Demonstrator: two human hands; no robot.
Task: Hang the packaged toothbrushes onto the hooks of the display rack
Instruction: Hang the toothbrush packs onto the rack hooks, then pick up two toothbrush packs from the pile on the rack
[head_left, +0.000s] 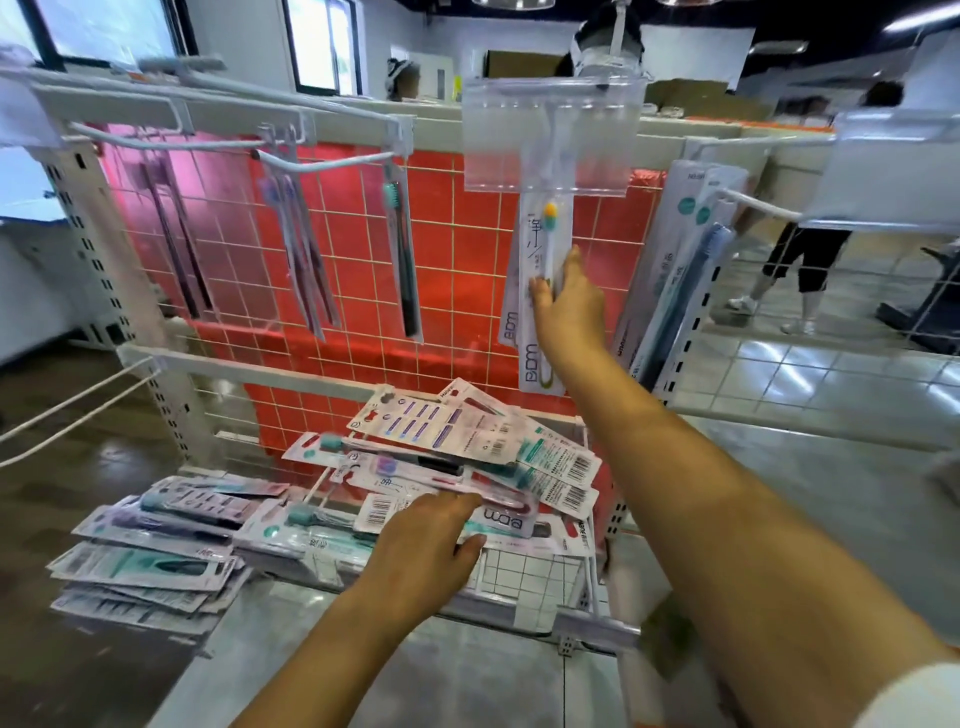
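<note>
Red mesh backs the display rack in front of you, and your right arm stretches up and forward across it. Your right hand lies flat against a white packaged toothbrush hanging from the middle hook, fingers straight and spread, thumb raised; it touches the pack rather than gripping it. Your left arm reaches lower, with the left hand palm down over the loose pile of packaged toothbrushes in the wire basket. Its fingers rest extended on the top packs, thumb set apart to the right, nothing pinched. More packs lie stacked just left of the basket. Other toothbrushes hang from hooks to the left, and a blue one hangs at the right.
</note>
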